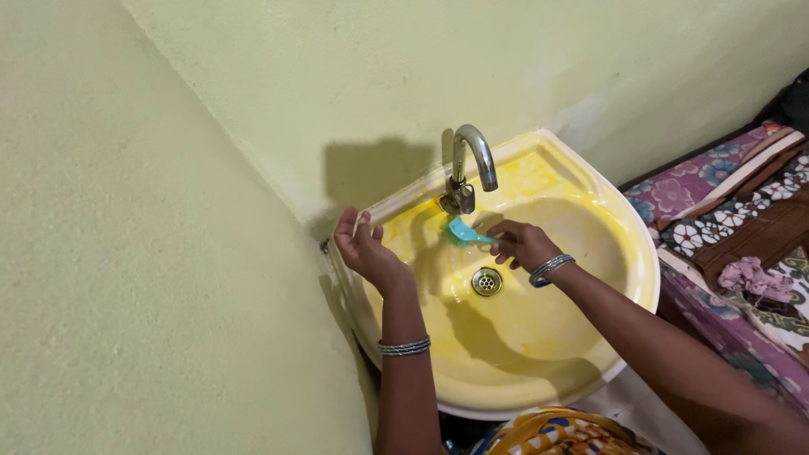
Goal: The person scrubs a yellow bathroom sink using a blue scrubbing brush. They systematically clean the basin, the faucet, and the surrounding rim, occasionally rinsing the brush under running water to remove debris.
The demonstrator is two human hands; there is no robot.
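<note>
pale green walls (126, 211) meet in a corner, wash basin (628, 244) mounted there, white rim, bowl stained yellow all over. right of it, just beside the rim, a surface covered in patterned floral cloth (725, 219), with a crumpled pink rag (758, 278) lying on top. chrome tap (468, 164) stands at the back of the basin, spout curving forward over the bowl. round metal drain (486, 281) at bowl centre.

left hand (366, 248) rests on the back-left rim of the basin, fingers curled over the edge, gripping the rim only. thin bangles (404, 346) on that forearm.

right hand (522, 243) is inside the bowl, just above the drain, fingers closed around the handle of a small teal brush (462, 232). brush head points left toward the tap base, bristles touching the yellow bowl surface just below the tap. blue-grey bangles (549, 270) on the right wrist.

bottom edge: bit of yellow/blue patterned clothing (556, 434).
</note>
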